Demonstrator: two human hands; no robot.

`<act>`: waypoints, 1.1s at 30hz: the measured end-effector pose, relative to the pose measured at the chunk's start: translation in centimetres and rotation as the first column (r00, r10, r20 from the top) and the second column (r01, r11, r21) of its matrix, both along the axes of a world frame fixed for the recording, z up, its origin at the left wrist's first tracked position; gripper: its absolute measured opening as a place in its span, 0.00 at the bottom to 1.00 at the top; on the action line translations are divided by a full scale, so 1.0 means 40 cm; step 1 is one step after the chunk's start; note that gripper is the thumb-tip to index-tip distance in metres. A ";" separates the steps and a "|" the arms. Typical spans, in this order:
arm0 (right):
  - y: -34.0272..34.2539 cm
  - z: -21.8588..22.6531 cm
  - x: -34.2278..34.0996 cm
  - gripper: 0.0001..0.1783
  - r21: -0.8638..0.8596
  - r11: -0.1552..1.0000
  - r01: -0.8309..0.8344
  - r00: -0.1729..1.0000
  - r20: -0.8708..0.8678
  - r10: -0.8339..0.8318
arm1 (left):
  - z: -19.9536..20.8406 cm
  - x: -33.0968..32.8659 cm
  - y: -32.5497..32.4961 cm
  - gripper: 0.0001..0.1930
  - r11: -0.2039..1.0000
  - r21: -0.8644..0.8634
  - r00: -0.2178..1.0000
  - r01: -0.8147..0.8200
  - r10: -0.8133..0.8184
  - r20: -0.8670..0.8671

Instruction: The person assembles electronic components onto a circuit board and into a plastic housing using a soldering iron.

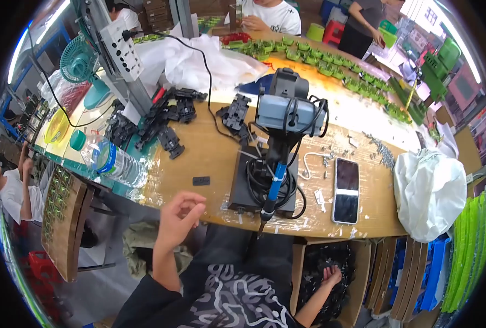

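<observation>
Left hand (pixel 176 220): raised near the front edge of the desk (pixel 217 203); fingers loosely bent, a modest gap between thumb and forefinger, nothing seen in them.
Right hand (pixel 331 276): lowered into an open carton (pixel 297 273), fingers curled; whether they hold a part cannot be told.
Black parts (pixel 324 255): a loose heap in the carton, beneath and around the right fingers.
Flat black piece (pixel 201 181): one, oblong, lying on the desk just beyond the left fingers, apart from them.
Black assemblies (pixel 171 143): a cluster, farther beyond the left fingers.
Water bottle (pixel 109 158): clear, green cap, lying tilted; beyond the left fingers and to their left.
Pen-shaped tool (pixel 274 184): black with blue grip, tip down; right of the left fingers, not touched.
Black box (pixel 242 177): behind the tool, right of the left fingers, with coiled cable before it.
Phone (pixel 346 206): on the desk, well beyond the right fingers.
Screws (pixel 384 152): small grey heap, farther beyond the right fingers and to their right.
White bag (pixel 430 191): bulging, at the desk's right end, right of and beyond the right fingers.
Green parts (pixel 330 68): long rows, far beyond both sets of fingers.
</observation>
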State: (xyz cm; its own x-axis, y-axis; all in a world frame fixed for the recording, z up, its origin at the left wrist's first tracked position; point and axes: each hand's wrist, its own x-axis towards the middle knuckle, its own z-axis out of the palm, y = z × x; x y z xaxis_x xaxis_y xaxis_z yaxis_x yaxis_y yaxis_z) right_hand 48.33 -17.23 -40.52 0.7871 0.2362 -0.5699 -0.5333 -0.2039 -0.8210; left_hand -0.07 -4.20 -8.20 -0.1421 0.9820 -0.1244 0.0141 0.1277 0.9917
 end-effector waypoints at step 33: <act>0.559 0.689 -0.347 0.36 -0.575 0.747 -0.334 -0.104 0.810 0.577 | 0.360 -0.028 0.158 0.37 -0.211 0.972 0.867 0.104 0.498 0.015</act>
State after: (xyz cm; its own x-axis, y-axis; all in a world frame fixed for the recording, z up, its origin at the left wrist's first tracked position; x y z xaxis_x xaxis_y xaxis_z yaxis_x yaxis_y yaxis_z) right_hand 34.47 5.12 -12.94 0.3732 0.8190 0.4359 0.8926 -0.1889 -0.4093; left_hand -1.18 2.12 6.19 -0.0814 -0.1730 0.9816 0.5083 -0.8544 -0.1084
